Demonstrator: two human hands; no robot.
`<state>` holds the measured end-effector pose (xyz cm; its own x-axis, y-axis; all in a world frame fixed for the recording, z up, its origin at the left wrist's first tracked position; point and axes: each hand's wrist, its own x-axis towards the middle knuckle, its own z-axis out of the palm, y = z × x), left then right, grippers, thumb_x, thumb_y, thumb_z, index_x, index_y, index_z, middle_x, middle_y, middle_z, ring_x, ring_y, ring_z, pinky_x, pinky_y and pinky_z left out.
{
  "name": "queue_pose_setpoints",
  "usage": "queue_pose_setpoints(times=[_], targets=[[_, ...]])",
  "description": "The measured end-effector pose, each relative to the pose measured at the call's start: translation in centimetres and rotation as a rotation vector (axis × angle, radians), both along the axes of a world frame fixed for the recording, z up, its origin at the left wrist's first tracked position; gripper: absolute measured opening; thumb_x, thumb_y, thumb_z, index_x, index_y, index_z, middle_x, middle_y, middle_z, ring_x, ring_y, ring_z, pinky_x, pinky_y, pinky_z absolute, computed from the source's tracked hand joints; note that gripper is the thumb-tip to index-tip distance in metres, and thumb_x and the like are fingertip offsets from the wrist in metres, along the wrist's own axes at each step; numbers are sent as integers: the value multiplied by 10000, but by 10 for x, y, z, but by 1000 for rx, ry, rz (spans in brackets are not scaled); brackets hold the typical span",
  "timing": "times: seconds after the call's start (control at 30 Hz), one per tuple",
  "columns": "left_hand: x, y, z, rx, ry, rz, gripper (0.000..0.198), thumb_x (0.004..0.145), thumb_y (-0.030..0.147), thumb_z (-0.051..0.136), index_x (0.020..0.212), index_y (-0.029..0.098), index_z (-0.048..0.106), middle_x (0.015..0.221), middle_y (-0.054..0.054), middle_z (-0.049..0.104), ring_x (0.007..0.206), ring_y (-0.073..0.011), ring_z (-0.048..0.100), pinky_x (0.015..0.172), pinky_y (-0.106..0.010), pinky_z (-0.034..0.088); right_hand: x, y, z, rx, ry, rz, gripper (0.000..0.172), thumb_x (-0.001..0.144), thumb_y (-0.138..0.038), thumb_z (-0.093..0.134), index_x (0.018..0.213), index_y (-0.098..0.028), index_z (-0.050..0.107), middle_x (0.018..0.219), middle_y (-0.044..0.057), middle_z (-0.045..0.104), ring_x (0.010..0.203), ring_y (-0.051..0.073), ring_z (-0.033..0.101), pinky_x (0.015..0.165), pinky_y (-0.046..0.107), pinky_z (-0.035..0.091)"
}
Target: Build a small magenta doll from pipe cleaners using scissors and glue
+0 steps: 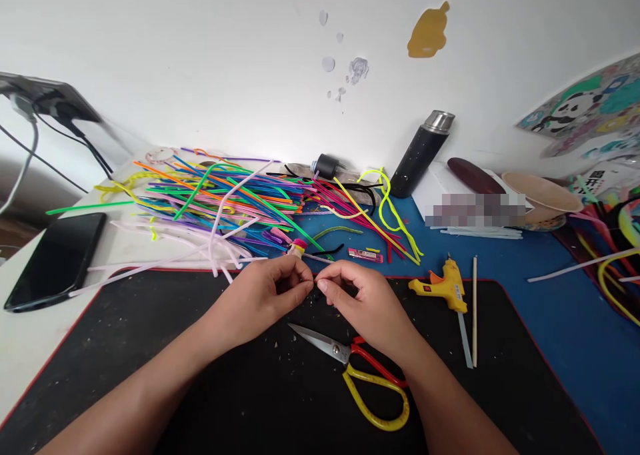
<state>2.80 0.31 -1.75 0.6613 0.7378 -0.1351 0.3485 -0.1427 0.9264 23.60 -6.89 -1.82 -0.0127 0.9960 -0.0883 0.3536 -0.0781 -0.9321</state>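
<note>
Over the far part of a black mat [240,388], my left hand [273,292] and my right hand [357,298] meet fingertip to fingertip. Each is closed in a pinch of thumb and forefinger. Something tiny and dark seems to lie between the fingertips, too small to name. Just beyond the left fingers is a small figure-like piece [297,246] with a pink and yellow top, partly hidden by that hand. Scissors [345,358] with one red and one yellow handle lie below the hands, their red handle partly under my right wrist.
Colourful pipe cleaners [240,195] are heaped behind my hands. A yellow glue gun [449,285] and a thin wooden stick [475,312] lie to the right. A black flask [423,152] leans by the wall. At left is a black phone [57,262].
</note>
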Motion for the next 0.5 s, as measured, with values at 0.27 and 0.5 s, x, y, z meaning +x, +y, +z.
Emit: queue_pose_setpoints(times=[0.27,0.5], targets=[[1,0,3,-21,-23,-1,210,985,410,654,948,210,709,732,51,598,678,-141,514,644,-259,397,0,0,-1,-3,-40,18,122,994,-262,659,998,-230,777,824,-19,706,757,164,645,652,276,458],[0,-1,3,-19,-17,-15,198,976,391,657,951,205,720,732,46,602,675,-140,516,630,-256,398,-2,-1,3,-4,-65,40,110,986,-242,641,949,-222,742,834,-17,705,775,166,644,703,289,472]])
